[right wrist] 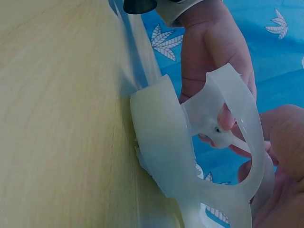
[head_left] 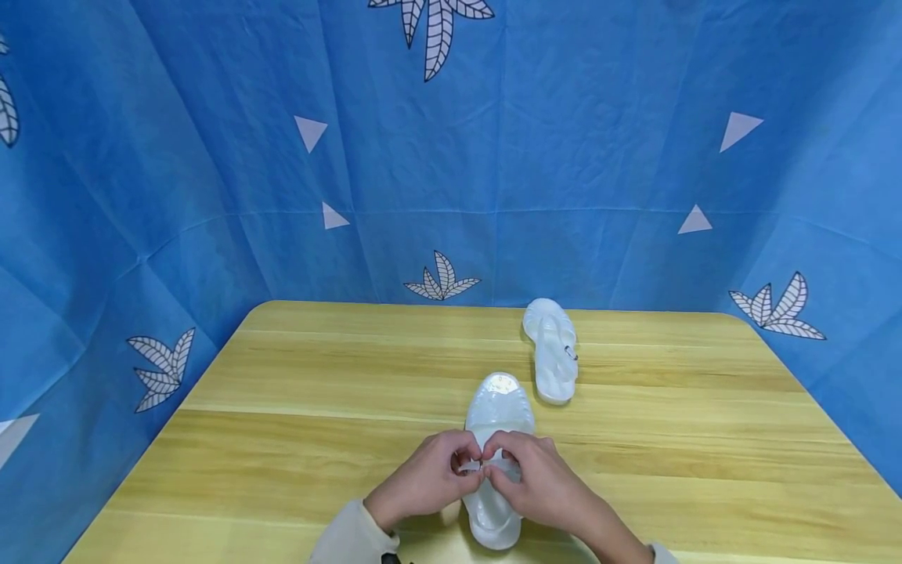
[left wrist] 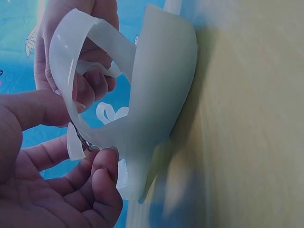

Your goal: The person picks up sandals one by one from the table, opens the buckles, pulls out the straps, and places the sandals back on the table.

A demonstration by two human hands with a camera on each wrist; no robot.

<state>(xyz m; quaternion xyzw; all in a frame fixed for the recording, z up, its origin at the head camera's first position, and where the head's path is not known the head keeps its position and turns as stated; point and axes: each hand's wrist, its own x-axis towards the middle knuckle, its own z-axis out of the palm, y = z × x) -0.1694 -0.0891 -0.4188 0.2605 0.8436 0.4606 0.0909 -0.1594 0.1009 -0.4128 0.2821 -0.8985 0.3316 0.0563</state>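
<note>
A white translucent jelly sandal [head_left: 500,403] lies on the table, its toe pointing away from me. Both hands meet over its ankle strap [left wrist: 66,57]. My left hand [head_left: 437,474] pinches the strap's end at a small metal buckle [left wrist: 81,137], thumb on one side and fingertips on the other. From the opposite side my right hand [head_left: 539,478] grips the strap with thumb and curled fingers, its fingertips close to the left ones. The right wrist view shows the sandal's sole [right wrist: 159,137] standing along the tabletop, and a metal stud [right wrist: 217,129] by the left fingertips.
A second white sandal [head_left: 551,352] with a small buckle lies farther back, right of the first. The wooden table [head_left: 317,376] ends at a blue curtain [head_left: 585,141] with leaf and triangle prints.
</note>
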